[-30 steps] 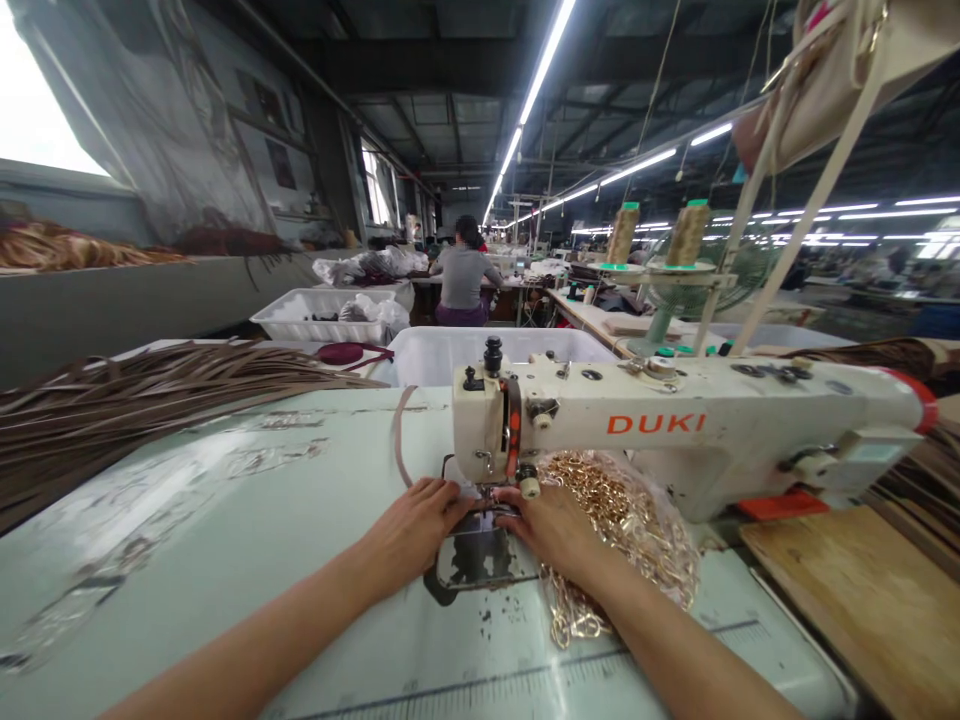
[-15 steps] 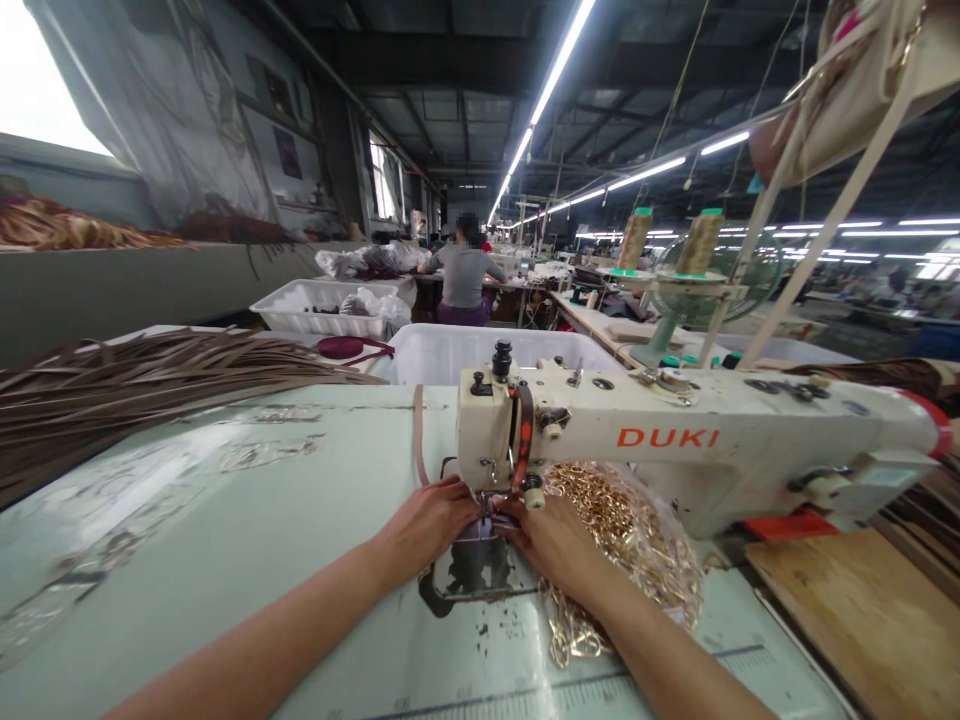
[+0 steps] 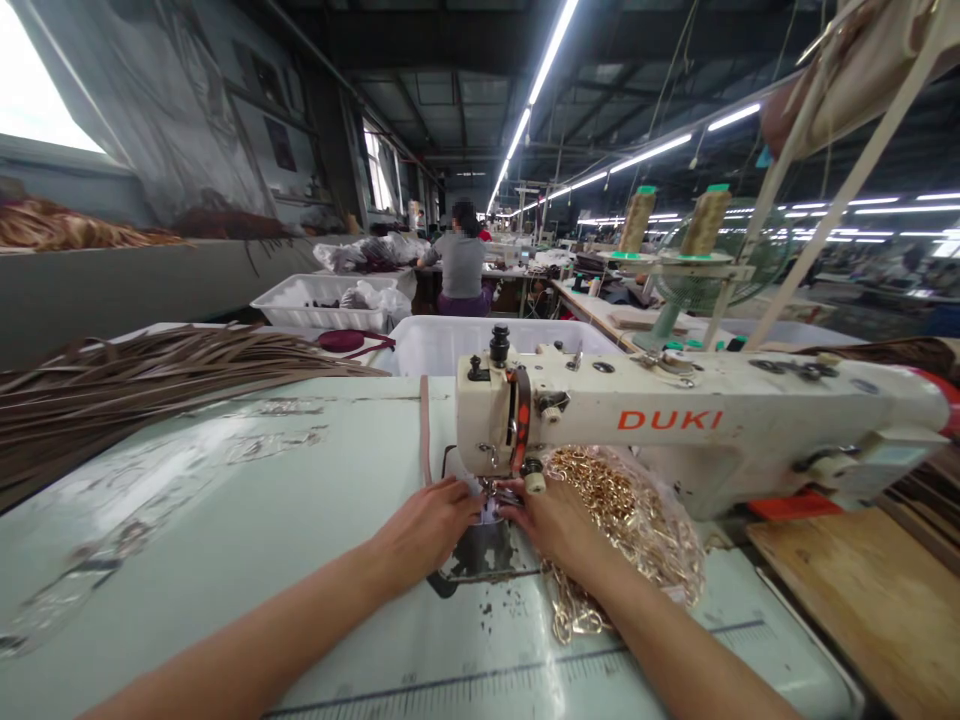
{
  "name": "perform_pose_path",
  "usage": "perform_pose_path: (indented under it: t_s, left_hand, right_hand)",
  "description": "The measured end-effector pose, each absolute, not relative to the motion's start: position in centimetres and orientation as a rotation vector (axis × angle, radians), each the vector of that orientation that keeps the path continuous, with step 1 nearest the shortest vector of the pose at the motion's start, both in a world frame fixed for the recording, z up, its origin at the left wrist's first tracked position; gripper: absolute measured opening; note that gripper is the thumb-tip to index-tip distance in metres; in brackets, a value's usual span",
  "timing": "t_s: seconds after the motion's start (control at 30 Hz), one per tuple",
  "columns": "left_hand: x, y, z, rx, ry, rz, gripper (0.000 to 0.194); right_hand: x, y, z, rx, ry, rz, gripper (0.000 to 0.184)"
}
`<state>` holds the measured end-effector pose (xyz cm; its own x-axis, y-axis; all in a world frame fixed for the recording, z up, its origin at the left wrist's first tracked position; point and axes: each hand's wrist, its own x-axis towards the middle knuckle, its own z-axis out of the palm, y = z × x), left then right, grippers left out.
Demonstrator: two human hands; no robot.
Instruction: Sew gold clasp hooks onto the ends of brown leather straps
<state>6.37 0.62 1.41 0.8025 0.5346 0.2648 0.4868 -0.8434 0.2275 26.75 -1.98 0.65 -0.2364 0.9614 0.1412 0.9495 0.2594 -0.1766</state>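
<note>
From where I stand, the step in hand looks like feeding a narrow brown strap [image 3: 425,430] through the sewing machine [image 3: 547,400]. The strap lies on the desk [image 3: 337,470], running from the far edge to the left hand [image 3: 431,518]. That hand and the right hand [image 3: 553,522] flank the needle area, fingers bent; I can't tell whether either grips anything. The next move seems to call for careful alignment, fingertips clear of the needle. Beside the right hand, a clear bag [image 3: 671,545] holds gold-coloured metal clasps [image 3: 592,490]. Behind the machine stands a white bin [image 3: 420,345], contents hidden; a farther bin [image 3: 289,312] holds dark pieces and crumpled plastic [image 3: 382,298].
</note>
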Motion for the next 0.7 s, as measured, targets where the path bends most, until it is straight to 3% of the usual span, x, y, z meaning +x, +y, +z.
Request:
perform_pose_path:
  t_s: [0.23,0.33,0.43,0.5,0.6,0.7]
  left_hand:
    - [7.4,-4.7,3.4,2.501,0.842,0.365,0.025]
    - [6.8,-4.1,3.1,2.399,0.922,0.392,0.022]
    - [6.2,-2.5,2.0,2.375,1.145,0.523,0.005]
    - [6.2,-1.5,1.1,2.328,1.26,0.622,0.011]
    - [6.9,0.1,0.0,2.254,1.342,0.705,0.018]
    - [7.7,1.3,-0.6,2.244,1.347,0.71,0.009]
  right_hand:
    - [25.6,-2.4,1.2,-1.86,-2.238,0.025,0.027]
    - [26.1,-2.7,1.6,-1.823,-2.253,0.036,0.025]
    - [26.9,-2.9,1.5,-1.807,-2.239,0.027,0.024]
    - [27.1,-2.9,1.5,-1.791,-2.238,0.021,0.024]
    - [27.1,-3.1,1.8,-1.748,-2.268,0.015,0.031]
    - [26.7,-3.6,2.1,-1.715,-2.34,-0.027,0.045]
